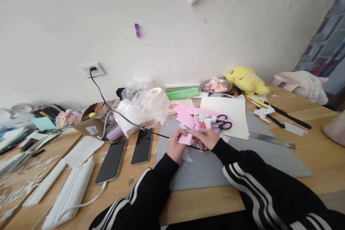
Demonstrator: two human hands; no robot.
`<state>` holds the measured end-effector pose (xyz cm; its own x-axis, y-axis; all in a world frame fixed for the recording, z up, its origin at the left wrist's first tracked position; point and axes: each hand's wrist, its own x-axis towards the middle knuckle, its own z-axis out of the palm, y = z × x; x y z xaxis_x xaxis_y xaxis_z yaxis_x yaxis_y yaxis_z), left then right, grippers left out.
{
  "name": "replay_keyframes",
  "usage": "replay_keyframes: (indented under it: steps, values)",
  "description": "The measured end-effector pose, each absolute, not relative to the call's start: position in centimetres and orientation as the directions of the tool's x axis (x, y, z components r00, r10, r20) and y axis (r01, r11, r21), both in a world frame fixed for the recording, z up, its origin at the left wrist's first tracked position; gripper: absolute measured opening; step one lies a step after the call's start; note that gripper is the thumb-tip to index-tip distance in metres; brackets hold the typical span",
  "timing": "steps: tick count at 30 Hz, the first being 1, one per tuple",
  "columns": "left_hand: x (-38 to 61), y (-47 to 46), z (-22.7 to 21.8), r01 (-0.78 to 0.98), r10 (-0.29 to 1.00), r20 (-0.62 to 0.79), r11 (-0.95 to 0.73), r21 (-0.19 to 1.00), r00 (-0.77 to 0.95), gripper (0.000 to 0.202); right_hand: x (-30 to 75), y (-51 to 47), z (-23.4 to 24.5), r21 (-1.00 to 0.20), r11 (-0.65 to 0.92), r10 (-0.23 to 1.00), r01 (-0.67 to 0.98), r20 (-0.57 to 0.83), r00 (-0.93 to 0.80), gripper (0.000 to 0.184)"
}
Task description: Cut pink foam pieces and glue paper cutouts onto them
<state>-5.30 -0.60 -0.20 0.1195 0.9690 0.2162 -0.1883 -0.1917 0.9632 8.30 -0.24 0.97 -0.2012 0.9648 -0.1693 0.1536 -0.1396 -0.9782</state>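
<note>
Both of my hands meet over the grey cutting mat (pixel 205 169), pinching one small pink paper piece (pixel 185 139) between them. My left hand (pixel 176 145) grips its left side with curled fingers. My right hand (pixel 206 138) holds its right edge, fingers closed. Both arms wear black sleeves with white stripes. Just behind my hands lie larger pink paper sheets (pixel 185 115), a white glue gun (pixel 208 120) and black-handled scissors (pixel 225 122). A black cable (pixel 118 113) runs from the wall socket across the table to a spot under my hands.
Two phones (pixel 111 161) (pixel 142 146) lie left of the mat. A cream sheet (pixel 229 113), steel ruler (pixel 272 140), pens (pixel 285 116), yellow plush toy (pixel 246 79), scrap bowl (pixel 217 85), green roll (pixel 182 92) and plastic bags (pixel 142 106) crowd the back. White strips (pixel 70 190) lie front left.
</note>
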Motion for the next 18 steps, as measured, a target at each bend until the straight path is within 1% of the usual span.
replay_keyframes:
  steps: [3, 6, 9, 11, 15, 18]
  values:
    - [-5.28, -0.84, -0.15, -0.136, 0.959, 0.251, -0.233, 0.963, 0.132, 0.018, 8.19, -0.4, 1.14, -0.983, -0.114, 0.967, 0.144, -0.144, -0.211, 0.019]
    - [-5.3, -0.95, -0.21, -0.122, 0.958, 0.246, -0.23, 0.966, 0.147, 0.027, 8.21, -0.45, 1.47, -0.983, -0.114, 0.972, 0.147, -0.141, -0.189, 0.016]
    - [-5.4, -0.91, -0.41, -0.208, 0.965, 0.174, -0.132, 0.969, 0.196, 0.041, 8.29, -0.38, 1.49, -0.981, -0.091, 0.98, 0.17, -0.119, -0.162, 0.012]
    - [-5.5, -0.81, -0.61, -0.251, 0.963, 0.115, -0.052, 0.966, 0.244, 0.045, 8.31, -0.35, 1.23, -0.976, -0.042, 0.986, 0.212, -0.074, -0.147, 0.013]
    - [-5.52, -0.58, -0.9, -0.28, 0.964, 0.039, 0.037, 0.959, 0.261, 0.039, 8.31, -0.51, 0.74, -0.952, 0.055, 0.99, 0.302, 0.013, -0.14, 0.016]
    - [-5.32, -0.53, -0.82, -0.244, 0.975, 0.015, 0.041, 0.969, 0.221, 0.036, 8.34, -0.71, 0.75, -0.941, 0.101, 0.989, 0.324, 0.059, -0.138, 0.017]
